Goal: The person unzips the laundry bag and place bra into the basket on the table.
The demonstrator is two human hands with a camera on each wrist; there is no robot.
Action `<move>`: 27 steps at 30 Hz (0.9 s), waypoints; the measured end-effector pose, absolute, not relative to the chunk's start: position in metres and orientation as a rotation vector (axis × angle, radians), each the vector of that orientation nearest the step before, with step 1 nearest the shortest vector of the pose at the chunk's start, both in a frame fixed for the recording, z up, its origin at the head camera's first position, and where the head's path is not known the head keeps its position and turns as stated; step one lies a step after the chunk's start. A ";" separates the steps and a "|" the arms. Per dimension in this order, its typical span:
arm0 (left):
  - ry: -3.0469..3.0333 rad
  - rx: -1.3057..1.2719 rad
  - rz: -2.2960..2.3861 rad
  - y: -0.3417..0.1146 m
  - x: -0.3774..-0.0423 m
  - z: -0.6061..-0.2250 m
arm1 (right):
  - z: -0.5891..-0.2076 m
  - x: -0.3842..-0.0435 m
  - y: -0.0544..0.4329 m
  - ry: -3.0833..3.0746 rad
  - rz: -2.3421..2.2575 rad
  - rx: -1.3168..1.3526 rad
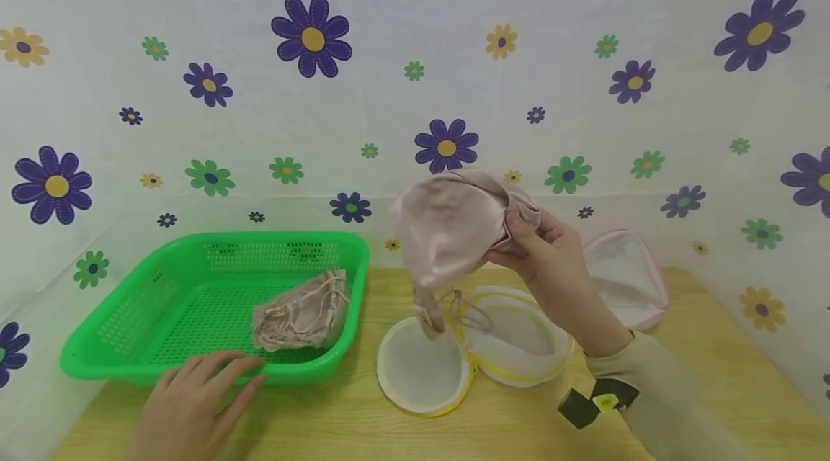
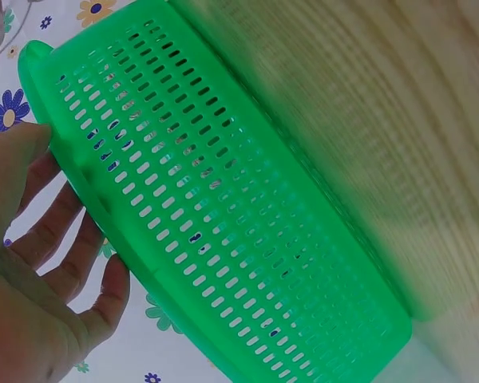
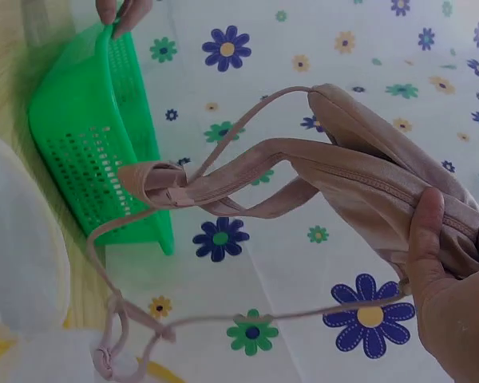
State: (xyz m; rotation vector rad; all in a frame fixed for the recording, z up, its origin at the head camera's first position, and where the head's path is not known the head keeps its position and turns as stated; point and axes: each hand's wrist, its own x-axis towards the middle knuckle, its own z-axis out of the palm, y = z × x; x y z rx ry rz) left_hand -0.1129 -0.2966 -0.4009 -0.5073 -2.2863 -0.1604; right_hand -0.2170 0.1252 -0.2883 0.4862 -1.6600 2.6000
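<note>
A pinkish satin bra point(image 1: 447, 227) hangs in the air above the table, its thin straps dangling below. My right hand point(image 1: 551, 270) grips it by one end, thumb pressed against the fabric. In the right wrist view the cups and knotted straps of the bra point(image 3: 383, 187) stretch leftward from the right hand point(image 3: 455, 295). My left hand point(image 1: 197, 396) rests with relaxed fingers at the near rim of a green plastic basket point(image 1: 214, 367). Inside that basket lies a crumpled satin garment point(image 1: 301, 313) of similar colour. Fingertips of the left hand point(image 2: 48, 247) touch the rim in the left wrist view.
A round mesh laundry bag with yellow trim stands unzipped, its lid point(image 1: 424, 367) folded leftward from its body point(image 1: 519, 335). Behind the right forearm is a pink-edged mesh bag point(image 1: 625, 277). A flower-printed sheet point(image 1: 389, 108) hangs behind the wooden table point(image 1: 337, 421).
</note>
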 end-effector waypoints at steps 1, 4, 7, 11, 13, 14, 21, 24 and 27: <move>-2.286 -0.507 -0.162 -0.297 -0.113 -0.401 | -0.289 -0.217 0.120 -1.656 2.623 0.465; -2.295 -0.500 -0.169 -0.298 -0.112 -0.401 | -0.290 -0.219 0.105 -1.643 2.693 0.440; -2.314 -0.487 -0.175 -0.298 -0.111 -0.401 | -0.289 -0.221 0.089 -1.646 2.735 0.465; -2.325 -0.482 -0.182 -0.297 -0.111 -0.401 | -0.288 -0.222 0.070 -1.635 2.787 0.489; -2.324 -0.484 -0.183 -0.297 -0.110 -0.401 | -0.286 -0.222 0.061 -1.608 2.818 0.498; -2.323 -0.487 -0.184 -0.297 -0.111 -0.401 | -0.286 -0.222 0.057 -1.595 2.833 0.499; -2.314 -0.487 -0.191 -0.297 -0.111 -0.401 | -0.277 -0.223 0.033 -1.507 2.904 0.547; -2.314 -0.482 -0.193 -0.297 -0.111 -0.401 | -0.271 -0.225 0.026 -1.468 2.926 0.555; -2.318 -0.474 -0.199 -0.296 -0.111 -0.401 | -0.264 -0.227 0.019 -1.443 2.935 0.581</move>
